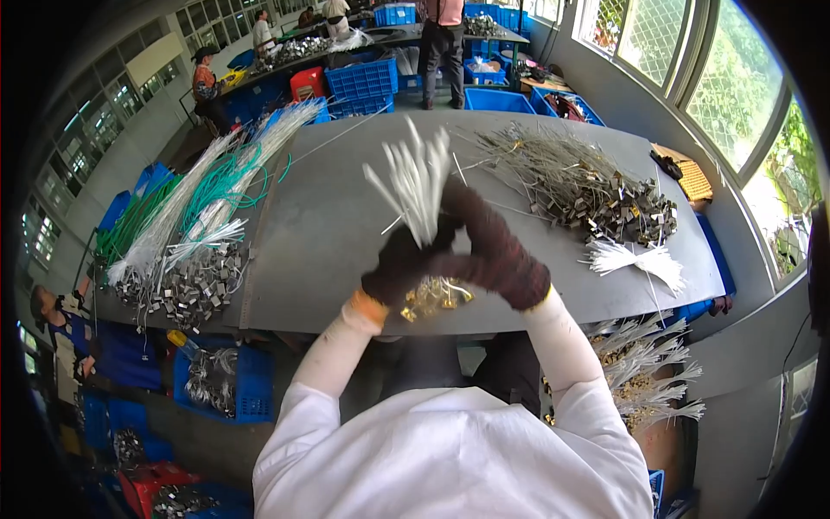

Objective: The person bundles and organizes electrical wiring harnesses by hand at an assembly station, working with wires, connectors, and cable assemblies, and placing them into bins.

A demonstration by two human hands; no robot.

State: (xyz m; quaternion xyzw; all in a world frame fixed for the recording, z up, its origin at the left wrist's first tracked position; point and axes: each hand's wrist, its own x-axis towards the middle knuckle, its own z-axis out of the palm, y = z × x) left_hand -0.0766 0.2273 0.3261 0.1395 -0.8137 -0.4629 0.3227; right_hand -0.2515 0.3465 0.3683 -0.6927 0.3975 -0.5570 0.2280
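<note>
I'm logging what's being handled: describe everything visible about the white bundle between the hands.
The white bundle is thin, plastic-looking strands, blurred, loose ends fanning upward. The gloved left hand grips it, hiding its middle; the right hand curls close alongside, contact unclear. Golden pieces below may be its lower end. It's over the grey table.

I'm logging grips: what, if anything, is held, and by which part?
The left hand holds a bundle of white strands below its fanned upper ends; whether the right hand grips too is unclear.

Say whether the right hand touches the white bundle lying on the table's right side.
Apart: the head view shows grey tabletop between the right hand and the white bundle.
</note>
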